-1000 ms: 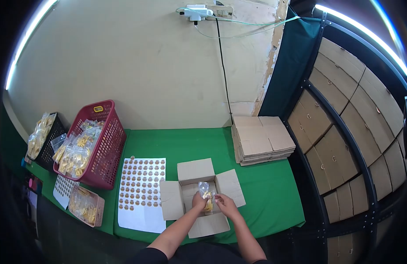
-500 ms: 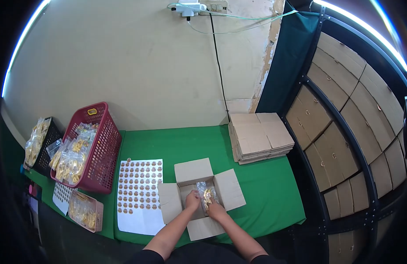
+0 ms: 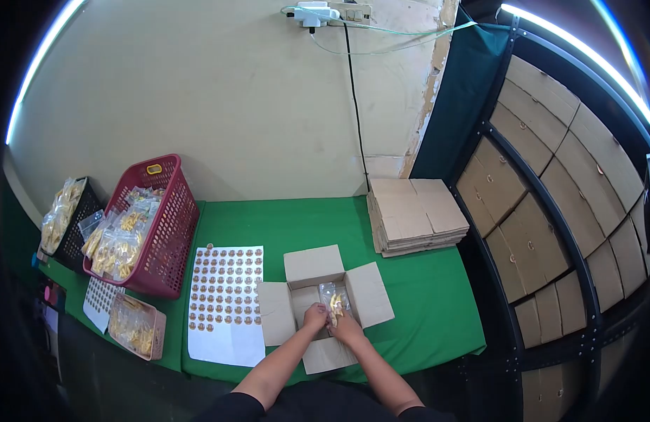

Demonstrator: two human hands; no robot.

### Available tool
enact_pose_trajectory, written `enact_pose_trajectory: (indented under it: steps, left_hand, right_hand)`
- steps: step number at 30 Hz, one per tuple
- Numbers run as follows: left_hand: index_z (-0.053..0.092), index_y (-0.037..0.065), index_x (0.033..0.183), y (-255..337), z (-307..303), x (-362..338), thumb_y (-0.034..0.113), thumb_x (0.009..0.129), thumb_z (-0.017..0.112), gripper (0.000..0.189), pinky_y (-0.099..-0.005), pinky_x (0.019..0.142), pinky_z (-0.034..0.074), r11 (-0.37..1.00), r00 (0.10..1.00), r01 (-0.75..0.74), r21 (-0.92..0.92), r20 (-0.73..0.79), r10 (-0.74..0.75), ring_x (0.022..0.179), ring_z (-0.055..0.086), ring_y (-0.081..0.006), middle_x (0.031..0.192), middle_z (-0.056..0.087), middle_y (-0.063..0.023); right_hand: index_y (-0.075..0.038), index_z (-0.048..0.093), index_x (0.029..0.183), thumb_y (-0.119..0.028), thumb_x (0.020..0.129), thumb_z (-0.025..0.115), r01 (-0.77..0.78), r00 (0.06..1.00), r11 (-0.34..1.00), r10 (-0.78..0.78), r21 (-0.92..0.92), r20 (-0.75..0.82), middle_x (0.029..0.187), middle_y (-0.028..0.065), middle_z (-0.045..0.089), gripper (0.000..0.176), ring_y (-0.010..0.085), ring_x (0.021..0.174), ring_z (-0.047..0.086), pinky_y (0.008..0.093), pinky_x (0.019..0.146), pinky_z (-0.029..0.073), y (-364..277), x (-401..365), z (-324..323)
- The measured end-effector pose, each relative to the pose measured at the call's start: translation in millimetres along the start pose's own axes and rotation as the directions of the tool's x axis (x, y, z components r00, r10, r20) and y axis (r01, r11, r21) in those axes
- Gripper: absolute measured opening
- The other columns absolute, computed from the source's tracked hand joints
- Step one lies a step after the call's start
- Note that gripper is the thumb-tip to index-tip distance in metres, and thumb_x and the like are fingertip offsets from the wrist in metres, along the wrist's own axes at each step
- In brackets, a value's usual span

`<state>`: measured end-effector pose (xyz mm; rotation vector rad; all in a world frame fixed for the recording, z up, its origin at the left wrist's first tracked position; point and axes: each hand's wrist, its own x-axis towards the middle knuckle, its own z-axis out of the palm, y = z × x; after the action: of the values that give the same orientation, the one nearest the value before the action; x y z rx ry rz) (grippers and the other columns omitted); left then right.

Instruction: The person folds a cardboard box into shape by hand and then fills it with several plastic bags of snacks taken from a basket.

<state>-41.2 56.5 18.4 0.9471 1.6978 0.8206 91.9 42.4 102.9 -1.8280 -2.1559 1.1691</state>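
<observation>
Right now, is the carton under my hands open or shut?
Open: the carton's flaps are spread outward, and a bag shows inside.

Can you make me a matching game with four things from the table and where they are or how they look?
1. tall basket
2. large sticker sheet
3. open cardboard box
4. stack of flattened boxes

A. left hand and right hand reach into it
B. nearest the dark green curtain
C. dark pink, holding filled plastic bags
D. white, with rows of round stickers

Pairs: 1-C, 2-D, 3-A, 4-B
</observation>
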Motion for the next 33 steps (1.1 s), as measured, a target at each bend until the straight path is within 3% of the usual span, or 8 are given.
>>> enact_pose_trajectory:
  steps: [2, 5, 7, 11, 19, 25, 30, 33]
  left_hand:
    - [0.053, 0.001, 0.108, -3, -4, -4, 0.017, 0.078, 0.069, 0.037, -0.0303, 0.052, 0.05, 0.991, 0.998, 0.037, -0.13, -0.037, -0.042, 0.059, 0.062, -0.0172, 0.077, 0.065, -0.0103]
    - [0.049, 0.005, 0.116, 0, -15, -8, 0.023, 0.077, 0.071, 0.048, -0.0324, 0.058, 0.051, 0.999, 0.993, 0.028, -0.042, -0.112, -0.033, 0.067, 0.063, -0.0183, 0.087, 0.064, -0.0109]
    - [0.047, 0.006, 0.119, 6, -24, -11, 0.025, 0.077, 0.071, 0.052, -0.0331, 0.062, 0.05, 1.0, 0.992, -0.021, -0.019, -0.128, 0.018, 0.072, 0.062, -0.0183, 0.093, 0.063, -0.011]
    - [0.044, 0.008, 0.125, 33, -46, -29, 0.028, 0.078, 0.07, 0.058, -0.0337, 0.074, 0.048, 0.988, 0.999, -0.001, -0.156, -0.05, -0.006, 0.087, 0.06, -0.0186, 0.105, 0.058, -0.0113]
    - [0.039, 0.005, 0.128, 85, -103, -59, 0.029, 0.082, 0.068, 0.059, -0.0313, 0.085, 0.047, 0.868, 0.918, -0.363, -0.34, 0.029, 0.396, 0.099, 0.058, -0.0213, 0.108, 0.056, -0.0131]
    - [0.04, 0.007, 0.128, 112, -238, -84, 0.029, 0.082, 0.067, 0.058, -0.0343, 0.087, 0.046, 0.819, 0.852, -0.509, -0.266, -0.023, 0.522, 0.101, 0.058, -0.0228, 0.111, 0.056, -0.0132]
    - [0.047, 0.005, 0.121, 107, -391, -81, 0.018, 0.082, 0.066, 0.045, -0.0268, 0.069, 0.051, 0.743, 0.775, -0.63, -0.225, -0.245, 0.583, 0.092, 0.061, -0.0178, 0.107, 0.057, -0.0107]
    - [0.049, 0.003, 0.118, 113, -484, -104, 0.021, 0.082, 0.067, 0.044, -0.0284, 0.074, 0.05, 0.756, 0.778, -0.616, -0.222, -0.323, 0.539, 0.09, 0.061, -0.0169, 0.105, 0.057, -0.01]
  right_hand:
    - [0.002, 0.048, 0.123, -0.024, 0.078, 0.064, 0.146, 0.984, 0.989, -0.149, -0.035, -0.097, 0.123, 0.0227, 0.05, 0.054, 0.0394, 0.105, 0.054, 0.0436, 0.09, 0.045, 8, 0, 7]
    - [0.002, 0.053, 0.117, -0.018, 0.08, 0.063, 0.286, 0.929, 0.958, -0.279, -0.01, -0.244, 0.109, 0.0205, 0.059, 0.043, 0.0359, 0.095, 0.06, 0.04, 0.083, 0.049, 9, -2, -9]
    - [0.001, 0.057, 0.111, -0.01, 0.082, 0.059, 0.357, 0.865, 0.867, -0.165, 0.348, -0.475, 0.099, 0.0146, 0.063, 0.031, 0.0256, 0.086, 0.063, 0.0329, 0.076, 0.05, 12, 0, -23]
    - [-0.001, 0.059, 0.106, -0.006, 0.083, 0.058, 0.342, 0.859, 0.699, 0.039, 0.628, -0.511, 0.096, 0.0069, 0.062, 0.024, 0.0109, 0.079, 0.058, 0.026, 0.071, 0.048, 17, 7, -38]
    - [0.0, 0.055, 0.106, -0.004, 0.088, 0.054, 0.383, 0.879, 0.51, 0.055, 0.77, -0.474, 0.099, 0.0073, 0.058, 0.019, 0.0133, 0.088, 0.057, 0.0257, 0.077, 0.05, -60, 1, -18]
    - [0.001, 0.055, 0.105, -0.003, 0.085, 0.056, 0.459, 0.856, 0.479, -0.013, 0.748, -0.517, 0.098, 0.0087, 0.059, 0.021, 0.0149, 0.09, 0.058, 0.0273, 0.078, 0.05, -168, 3, 22]
    - [0.003, 0.053, 0.108, -0.008, 0.089, 0.056, 0.549, 0.831, 0.485, -0.225, 0.681, -0.509, 0.102, 0.0109, 0.058, 0.023, 0.0172, 0.092, 0.059, 0.0276, 0.08, 0.05, -296, 13, 56]
    - [0.003, 0.054, 0.108, -0.008, 0.087, 0.058, 0.605, 0.796, 0.494, -0.362, 0.625, -0.484, 0.101, 0.0113, 0.06, 0.024, 0.0176, 0.092, 0.06, 0.0274, 0.08, 0.05, -380, 22, 76]
